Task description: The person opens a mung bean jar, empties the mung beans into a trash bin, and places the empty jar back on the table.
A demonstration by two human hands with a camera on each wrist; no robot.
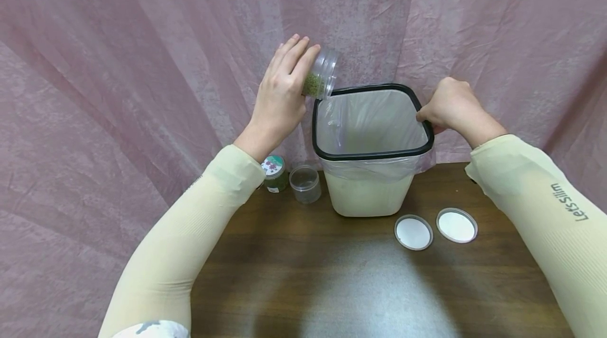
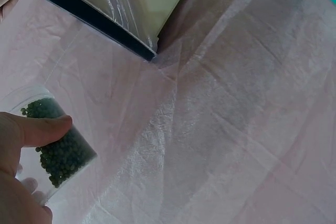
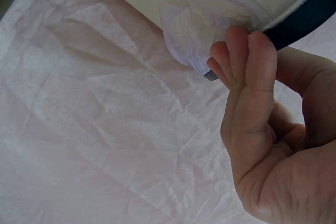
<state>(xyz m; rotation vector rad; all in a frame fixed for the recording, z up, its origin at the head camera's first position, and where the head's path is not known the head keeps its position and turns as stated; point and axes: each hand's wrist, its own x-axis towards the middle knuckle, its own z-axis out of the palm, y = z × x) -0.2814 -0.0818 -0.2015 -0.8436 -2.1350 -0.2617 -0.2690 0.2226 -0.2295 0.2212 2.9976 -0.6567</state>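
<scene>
My left hand (image 1: 283, 88) grips a clear plastic jar (image 1: 325, 72), tipped on its side above the left rim of a cream trash can (image 1: 367, 193). Small green beans (image 2: 64, 153) lie along the jar's lower wall, and the thumb presses across it in the left wrist view. The can has a black rim (image 1: 374, 156) and a clear plastic bag (image 1: 379, 117) lining it, folded out over the edge. At the right side of that rim my right hand (image 1: 452, 103) pinches the edge, thumb on the inside and fingers (image 3: 261, 64) outside against the bag.
On the brown wooden table (image 1: 284, 269), an open clear jar (image 1: 305, 185) stands left of the can. Beside it is a jar with a flowered lid (image 1: 273, 167) and green contents. Two round white lids (image 1: 413, 232) lie at the can's front right. A pink curtain (image 1: 189, 38) hangs behind.
</scene>
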